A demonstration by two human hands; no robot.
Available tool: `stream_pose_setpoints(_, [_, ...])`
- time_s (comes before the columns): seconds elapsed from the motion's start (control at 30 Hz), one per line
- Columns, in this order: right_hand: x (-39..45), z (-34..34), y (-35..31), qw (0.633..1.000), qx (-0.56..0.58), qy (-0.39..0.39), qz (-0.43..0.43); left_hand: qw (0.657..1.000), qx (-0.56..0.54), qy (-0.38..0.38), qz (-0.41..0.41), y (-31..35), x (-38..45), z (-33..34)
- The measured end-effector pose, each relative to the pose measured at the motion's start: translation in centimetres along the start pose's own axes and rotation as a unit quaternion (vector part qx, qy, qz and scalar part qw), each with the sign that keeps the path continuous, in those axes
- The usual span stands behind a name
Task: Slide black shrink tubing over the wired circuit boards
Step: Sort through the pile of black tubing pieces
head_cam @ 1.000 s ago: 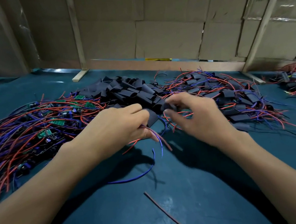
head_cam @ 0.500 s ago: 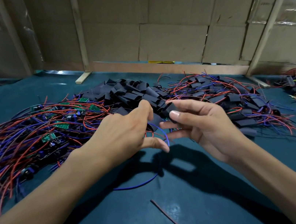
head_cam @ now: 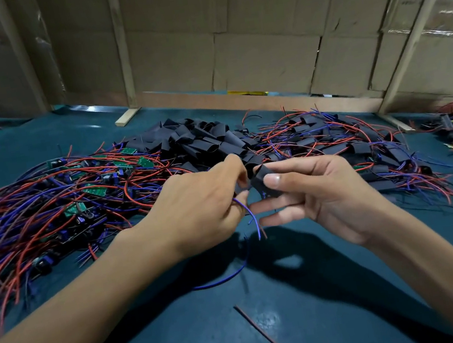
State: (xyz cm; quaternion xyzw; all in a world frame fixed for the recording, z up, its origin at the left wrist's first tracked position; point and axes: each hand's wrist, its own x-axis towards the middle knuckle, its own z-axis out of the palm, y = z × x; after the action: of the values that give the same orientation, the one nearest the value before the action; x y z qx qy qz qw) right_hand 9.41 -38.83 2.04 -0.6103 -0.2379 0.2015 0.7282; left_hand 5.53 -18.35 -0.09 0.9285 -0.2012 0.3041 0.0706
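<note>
Sleeving is under way: above the near counter (head_cam: 185,339), the right hand (head_cam: 307,191) pinches a black tubing piece (head_cam: 260,179), while the left hand (head_cam: 203,204) apparently pinches a wired board, hidden. Next, align and slide.

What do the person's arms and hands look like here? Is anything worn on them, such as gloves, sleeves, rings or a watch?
Both arms are bare from the picture's lower edge to the wrists; no sleeve shows in view. The left hand and the right hand wear no gloves. No ring, watch or wristband is visible on either. The right thumb's nail is short and unpainted. The fingers carry no tape or markings.
</note>
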Motion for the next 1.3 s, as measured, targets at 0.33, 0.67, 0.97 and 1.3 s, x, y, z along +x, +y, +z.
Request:
stream_pose_setpoints(0.33, [0.0, 2.1, 1.4, 0.996, 0.084, -0.027, -0.001, 0.995, -0.009, -0.061, -0.083, -0.3, 0.0, 0.9])
stream_pose_setpoints(0.67, [0.3, 0.5, 0.8, 0.992, 0.121, 0.02, -0.03, 0.965, -0.246, 0.068, 0.061, -1.6, 0.1, 0.1])
stream_pose_setpoints(0.97, [0.3, -1.9, 0.2, 0.982, 0.007, 0.101, -0.157, 0.958, -0.217, 0.185, -0.011, -1.8, 0.3, 0.3])
stream_pose_setpoints(1.3, [0.3, -1.9, 0.8, 0.982, -0.087, 0.066, -0.152, 0.957, -0.227, 0.18, -0.022, -1.2, 0.3, 0.0])
